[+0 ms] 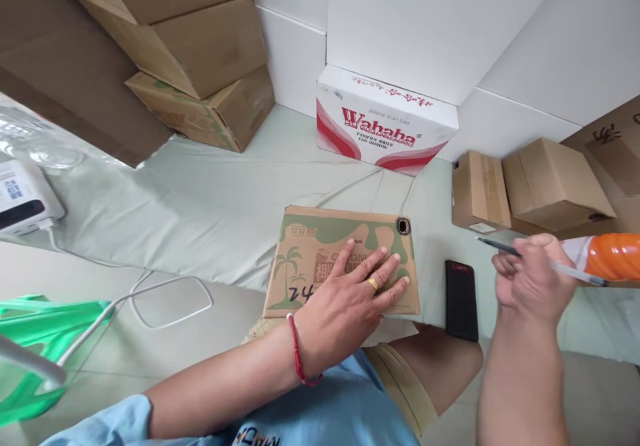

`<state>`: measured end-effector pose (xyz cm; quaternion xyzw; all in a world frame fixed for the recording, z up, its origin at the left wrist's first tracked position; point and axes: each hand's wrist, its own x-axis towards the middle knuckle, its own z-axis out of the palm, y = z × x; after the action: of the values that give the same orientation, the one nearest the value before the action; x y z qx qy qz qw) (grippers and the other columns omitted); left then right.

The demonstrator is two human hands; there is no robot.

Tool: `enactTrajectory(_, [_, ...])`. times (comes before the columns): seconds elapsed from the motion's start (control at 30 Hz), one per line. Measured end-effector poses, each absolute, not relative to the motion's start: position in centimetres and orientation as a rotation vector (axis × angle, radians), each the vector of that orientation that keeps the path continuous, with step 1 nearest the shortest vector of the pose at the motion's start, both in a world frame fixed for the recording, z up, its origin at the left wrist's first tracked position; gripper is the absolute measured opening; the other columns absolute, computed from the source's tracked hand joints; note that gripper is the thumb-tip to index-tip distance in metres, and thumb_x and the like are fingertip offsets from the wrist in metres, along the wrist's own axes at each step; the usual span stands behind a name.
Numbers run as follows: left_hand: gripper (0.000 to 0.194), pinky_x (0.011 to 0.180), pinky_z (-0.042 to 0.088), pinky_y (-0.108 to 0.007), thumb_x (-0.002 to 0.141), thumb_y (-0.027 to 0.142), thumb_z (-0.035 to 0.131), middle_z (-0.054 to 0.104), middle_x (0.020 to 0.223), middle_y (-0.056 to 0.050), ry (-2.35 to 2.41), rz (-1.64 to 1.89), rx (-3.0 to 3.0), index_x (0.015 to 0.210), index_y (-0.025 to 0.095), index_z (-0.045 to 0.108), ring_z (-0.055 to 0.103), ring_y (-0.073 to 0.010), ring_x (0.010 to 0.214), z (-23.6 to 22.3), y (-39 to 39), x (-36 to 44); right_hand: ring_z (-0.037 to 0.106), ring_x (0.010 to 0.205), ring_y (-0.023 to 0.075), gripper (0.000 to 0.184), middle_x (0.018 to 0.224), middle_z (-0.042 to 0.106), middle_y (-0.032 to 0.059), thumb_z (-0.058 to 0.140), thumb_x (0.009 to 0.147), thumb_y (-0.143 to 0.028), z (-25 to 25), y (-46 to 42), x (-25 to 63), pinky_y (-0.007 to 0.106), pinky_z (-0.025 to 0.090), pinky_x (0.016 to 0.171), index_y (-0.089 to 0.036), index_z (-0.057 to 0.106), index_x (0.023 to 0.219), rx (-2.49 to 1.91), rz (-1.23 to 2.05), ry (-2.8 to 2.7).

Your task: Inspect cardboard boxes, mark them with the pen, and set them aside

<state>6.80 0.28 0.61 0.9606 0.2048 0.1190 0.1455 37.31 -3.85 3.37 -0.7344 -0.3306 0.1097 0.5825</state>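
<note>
My left hand (350,296) lies flat and open, fingers spread, on a brown and green cardboard sheet (320,239) that rests on my lap. The sheet has palm trees printed on it and "24" handwritten near its lower left. A gold ring and a red wrist cord show on that hand. My right hand (533,283) is closed on a pen (495,246), held up in the air to the right of the sheet, the tip pointing left. A black phone (461,299) lies between the sheet and my right hand.
A white and red Wahaha water carton (385,123) stands against the wall ahead. Brown boxes (200,53) are stacked at the far left, smaller ones (540,183) at the right. An orange and white object (607,257) lies at the right edge. A green bag (35,339) and a white cable (165,286) lie at the left.
</note>
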Motion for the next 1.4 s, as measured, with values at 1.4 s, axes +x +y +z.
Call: enactTrajectory(1.4, [0.04, 0.142, -0.001, -0.063, 0.114, 0.032, 0.057, 0.056, 0.171, -0.009, 0.591, 0.502, 2.725, 0.153, 0.024, 0.063, 0.045, -0.0309, 0.163, 0.4, 0.3, 6.4, 0.05, 0.055, 0.0133, 0.012, 0.059, 0.055, -0.0066, 0.063, 0.089, -0.031, 0.3, 1.1, 26.1, 0.026, 0.04, 0.057, -0.022, 0.067, 0.082, -1.751, 0.35, -0.928])
